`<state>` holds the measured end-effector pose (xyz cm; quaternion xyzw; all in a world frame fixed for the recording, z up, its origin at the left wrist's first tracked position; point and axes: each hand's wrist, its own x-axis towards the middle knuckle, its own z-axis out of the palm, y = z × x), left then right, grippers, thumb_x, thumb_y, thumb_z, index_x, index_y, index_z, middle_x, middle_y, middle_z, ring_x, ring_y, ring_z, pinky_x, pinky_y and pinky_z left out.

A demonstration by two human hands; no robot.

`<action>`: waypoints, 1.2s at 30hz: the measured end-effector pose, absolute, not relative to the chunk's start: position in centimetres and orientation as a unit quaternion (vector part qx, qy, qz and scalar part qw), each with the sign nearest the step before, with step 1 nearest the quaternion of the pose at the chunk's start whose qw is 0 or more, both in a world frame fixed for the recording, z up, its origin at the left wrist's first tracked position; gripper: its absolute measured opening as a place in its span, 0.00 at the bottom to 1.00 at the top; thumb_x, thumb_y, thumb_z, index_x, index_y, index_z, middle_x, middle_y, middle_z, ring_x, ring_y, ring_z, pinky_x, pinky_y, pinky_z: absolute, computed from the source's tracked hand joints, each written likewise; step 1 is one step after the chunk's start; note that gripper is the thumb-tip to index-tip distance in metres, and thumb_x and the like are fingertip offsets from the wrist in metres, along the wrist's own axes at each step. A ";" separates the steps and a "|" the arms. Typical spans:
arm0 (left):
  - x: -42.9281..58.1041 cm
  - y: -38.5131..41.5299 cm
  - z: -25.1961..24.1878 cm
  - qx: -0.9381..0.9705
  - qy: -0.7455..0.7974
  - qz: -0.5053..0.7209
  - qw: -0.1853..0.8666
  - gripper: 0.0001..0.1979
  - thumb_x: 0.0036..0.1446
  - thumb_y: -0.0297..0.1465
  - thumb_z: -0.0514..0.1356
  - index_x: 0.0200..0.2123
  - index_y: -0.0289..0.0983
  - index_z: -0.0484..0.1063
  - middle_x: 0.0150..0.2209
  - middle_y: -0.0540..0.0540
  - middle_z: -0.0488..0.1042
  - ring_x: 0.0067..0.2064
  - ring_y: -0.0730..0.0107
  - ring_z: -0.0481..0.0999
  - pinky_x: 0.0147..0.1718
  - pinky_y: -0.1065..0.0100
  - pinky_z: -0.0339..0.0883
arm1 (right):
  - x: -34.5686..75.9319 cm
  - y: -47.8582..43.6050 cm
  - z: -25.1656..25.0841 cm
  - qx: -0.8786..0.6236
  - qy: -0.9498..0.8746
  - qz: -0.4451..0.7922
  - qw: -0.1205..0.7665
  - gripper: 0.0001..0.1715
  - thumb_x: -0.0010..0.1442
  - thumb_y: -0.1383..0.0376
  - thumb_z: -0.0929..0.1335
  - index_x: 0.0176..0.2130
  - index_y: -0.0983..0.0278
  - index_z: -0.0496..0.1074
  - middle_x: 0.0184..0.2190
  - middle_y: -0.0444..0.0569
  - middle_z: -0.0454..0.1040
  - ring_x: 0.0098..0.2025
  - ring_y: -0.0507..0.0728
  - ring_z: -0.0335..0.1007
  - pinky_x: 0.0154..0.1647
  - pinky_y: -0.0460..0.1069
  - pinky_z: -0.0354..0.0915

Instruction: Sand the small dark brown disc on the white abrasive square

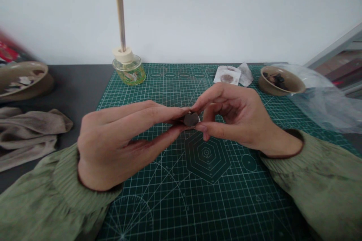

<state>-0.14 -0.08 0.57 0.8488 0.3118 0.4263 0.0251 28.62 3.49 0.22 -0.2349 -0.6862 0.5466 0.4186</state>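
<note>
head view: what's nearest, and what could go wrong there?

two green sleeves (56,192), then the hands. the left hand (110,143) comes in from nine o'clock, the right hand (237,116) from three, and they meet at a small dark piece (191,119). my worry is a slip: it's held only by the fingertips, so uneven pressure from the two sides could twist it or squirt it loose.

anything else?

it might crack or dent if squeezed hard. whether it's brittle or soft, i can't tell.

so where does it sit against the fingers?

right at the tips. the left fingers lie along it at ten o'clock with that thumb under it at eight, closed on it. the right index fingertip touches at twelve and the right thumb at four, pinching it too. its round end shows between them; the rest is hidden.

and if it dropped?

probably onto the green cutting mat (169,211), which it appears to be held above. farther out, on the grey bench (82,79), a brown cloth (28,131) lies at nine; then a clear plastic bag (319,105) at three, a bowl (283,88) at two, white packets (230,71) at one and a reed bottle (130,69) at ten.
</note>
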 end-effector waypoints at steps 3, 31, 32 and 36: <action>-0.1 -0.1 0.5 0.847 0.321 0.423 0.019 0.09 0.86 0.34 0.73 0.61 0.54 0.90 0.53 0.56 0.97 0.42 0.61 0.99 0.48 0.62 1.00 | 28.7 3.6 0.1 -0.236 -0.685 0.550 0.416 0.21 0.65 0.62 0.93 0.52 0.58 0.92 0.43 0.45 0.94 0.30 0.54 0.88 0.29 0.49 0.82; -0.8 2.5 -2.4 0.900 0.342 0.248 0.102 0.20 0.86 0.40 0.68 0.72 0.47 0.89 0.73 0.41 0.90 0.73 0.41 0.92 0.79 0.42 0.87 | 29.6 4.6 -0.2 -0.342 -0.891 0.169 0.248 0.07 0.76 0.61 0.79 0.51 0.60 0.90 0.44 0.51 0.87 0.39 0.59 0.78 0.42 0.55 0.67; -0.8 2.5 -2.4 0.900 0.341 0.250 0.106 0.20 0.85 0.40 0.68 0.72 0.48 0.89 0.73 0.42 0.90 0.73 0.41 0.92 0.79 0.41 0.86 | 29.6 4.6 -0.2 -0.343 -0.891 0.169 0.246 0.07 0.76 0.61 0.79 0.50 0.60 0.90 0.44 0.51 0.87 0.39 0.59 0.78 0.42 0.55 0.67; -0.8 2.5 -2.4 0.899 0.340 0.251 0.116 0.19 0.85 0.39 0.68 0.72 0.49 0.89 0.74 0.43 0.90 0.74 0.41 0.92 0.80 0.39 0.85 | 29.6 4.7 -0.2 -0.349 -0.892 0.159 0.240 0.06 0.75 0.62 0.80 0.50 0.61 0.90 0.43 0.49 0.87 0.35 0.57 0.73 0.42 0.55 0.65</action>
